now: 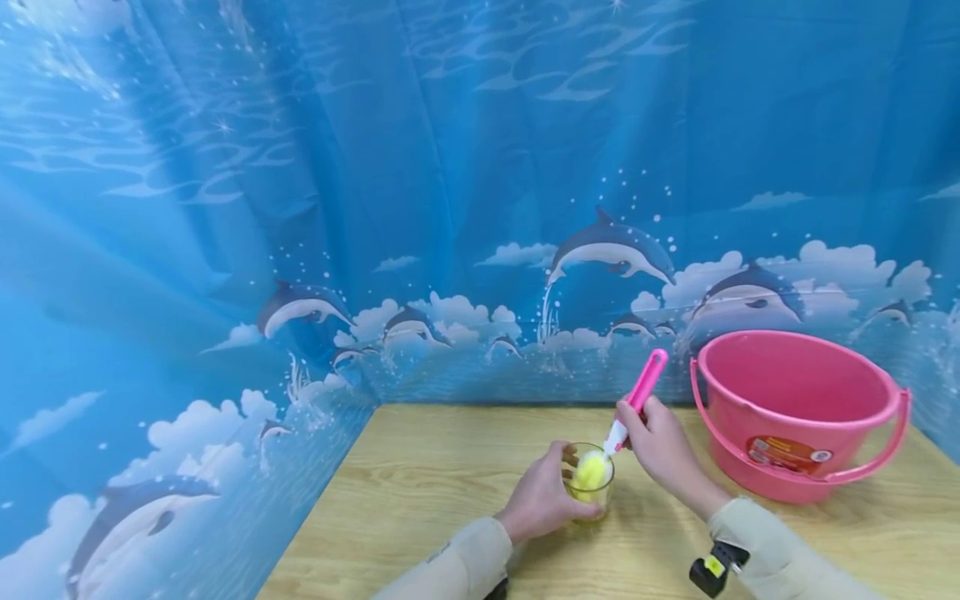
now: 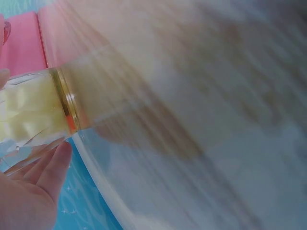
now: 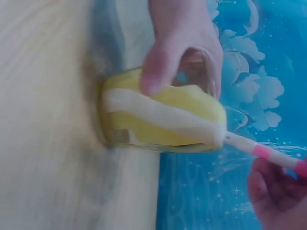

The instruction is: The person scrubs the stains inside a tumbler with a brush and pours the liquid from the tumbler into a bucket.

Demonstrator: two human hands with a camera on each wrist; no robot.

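A clear glass (image 1: 608, 492) stands on the wooden table, and my left hand (image 1: 538, 498) grips it round the side. Inside the glass sits the yellow and white sponge head (image 3: 163, 112) of a cup brush, filling much of it in the right wrist view. My right hand (image 1: 666, 446) holds the brush by its pink and white handle (image 1: 647, 382), which slants up to the right out of the glass. Left wrist view: the glass's base (image 2: 71, 103) faces the tabletop, with fingers (image 2: 55, 167) of the left hand along its side.
A pink bucket (image 1: 798, 417) with its handle hanging down stands right of my right hand. The light wooden table (image 1: 420, 475) ends at a blue curtain (image 1: 450, 208) printed with dolphins, which runs along the back and left.
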